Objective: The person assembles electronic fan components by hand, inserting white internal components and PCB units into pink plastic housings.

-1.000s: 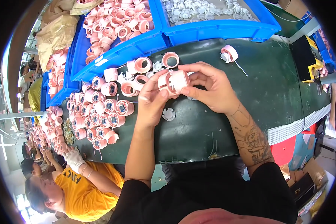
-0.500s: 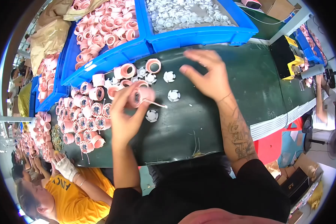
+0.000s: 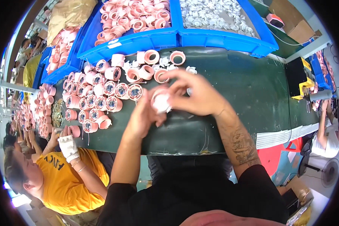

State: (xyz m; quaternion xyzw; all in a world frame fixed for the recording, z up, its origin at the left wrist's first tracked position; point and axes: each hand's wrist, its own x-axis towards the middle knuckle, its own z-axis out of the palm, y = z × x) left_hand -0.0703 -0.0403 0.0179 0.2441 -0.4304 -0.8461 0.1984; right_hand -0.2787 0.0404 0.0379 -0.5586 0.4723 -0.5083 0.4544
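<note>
In front of me, my left hand grips a pink cup-shaped plastic housing. A white plastic disc shows at the housing's face, whether seated in it or just against it I cannot tell. The bent fingers of my right hand meet at this disc, partly smeared by motion. Just beyond the right hand lies another white lobed disc. Pink housings with small circuit boards inside stand packed left of my hands. Hollow pink rings and white discs sit farther back.
Blue bins hold pink housings and white discs along the far side. A yellow-and-black machine stands at the right on the dark green table. A co-worker in a yellow shirt works at lower left, wearing a white glove.
My right hand has come in from the right, closing at the housing in my left hand. The held housing has turned, now showing white. The whole view has shifted, with the table moving rightward.
</note>
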